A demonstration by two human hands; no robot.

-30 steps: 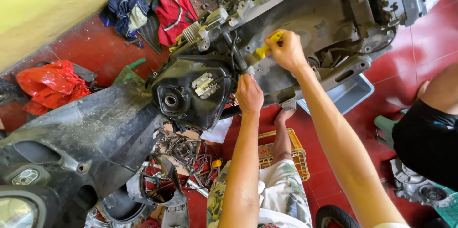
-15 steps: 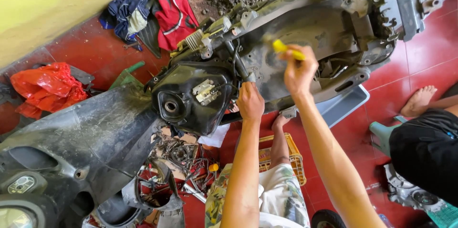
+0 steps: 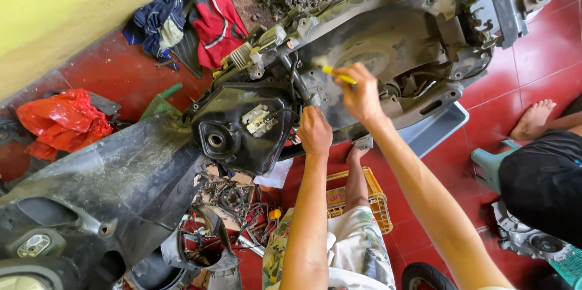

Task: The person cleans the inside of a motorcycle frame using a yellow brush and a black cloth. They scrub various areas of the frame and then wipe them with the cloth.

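Head view: my right hand (image 3: 362, 93) is closed around a yellow brush (image 3: 332, 72), its tip touching the dusty underside of the stripped scooter frame (image 3: 388, 41); the light, stiff handle is best held near its end. My left hand (image 3: 315, 131) clasps the frame edge just below the brush, beside the glossy black fuel tank (image 3: 239, 126), which looks heavy and rigid.

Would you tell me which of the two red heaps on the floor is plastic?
The red bag at far left, shiny and crinkled; the other is cloth.
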